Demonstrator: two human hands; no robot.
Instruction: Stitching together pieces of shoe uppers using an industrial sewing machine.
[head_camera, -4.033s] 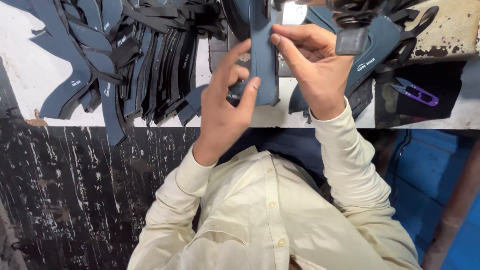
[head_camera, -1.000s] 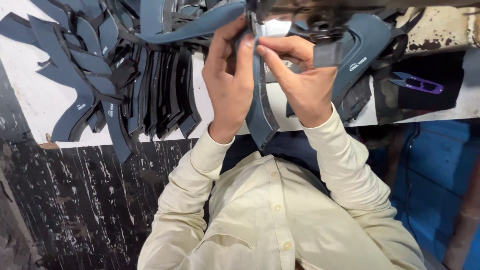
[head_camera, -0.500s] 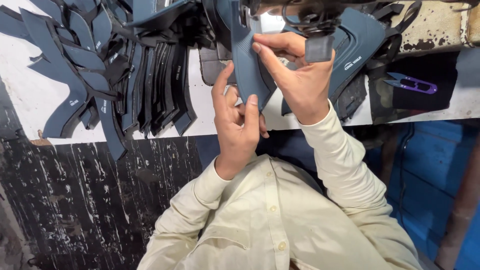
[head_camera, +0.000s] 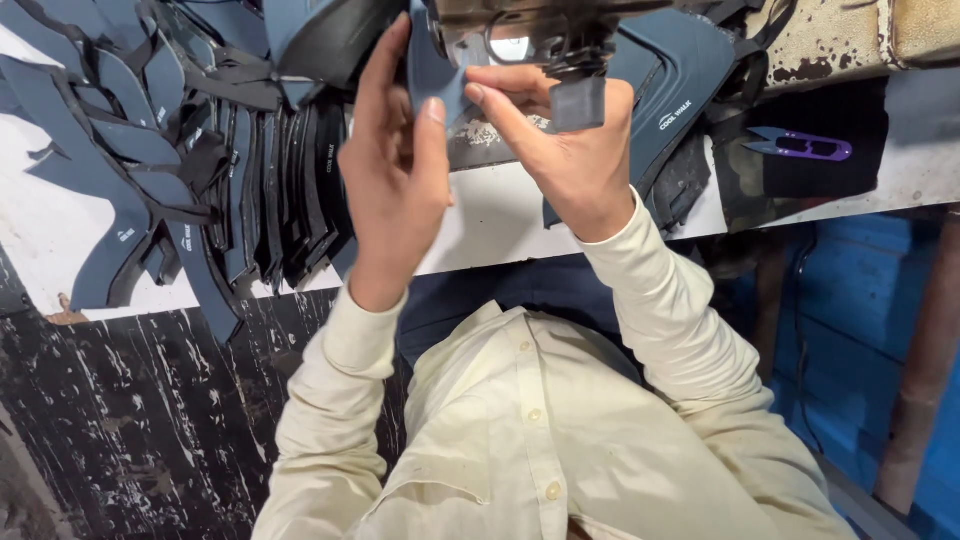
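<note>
Both hands, the left hand (head_camera: 395, 165) and right hand (head_camera: 570, 150), are pinching a blue-grey strap piece (head_camera: 432, 72) under the sewing machine (head_camera: 520, 30), fingers clamped on its edges, seemingly feeding a seam that needs steady guiding next.

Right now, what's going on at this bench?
A person in a cream shirt holds a dark blue cut piece up with both hands at the metal head of a machine. The left hand grips it from the side; the right hand pinches its edge near the machine. A fanned pile of similar blue and black pieces lies on the white bench, and purple thread snips rest on a dark mat.
</note>
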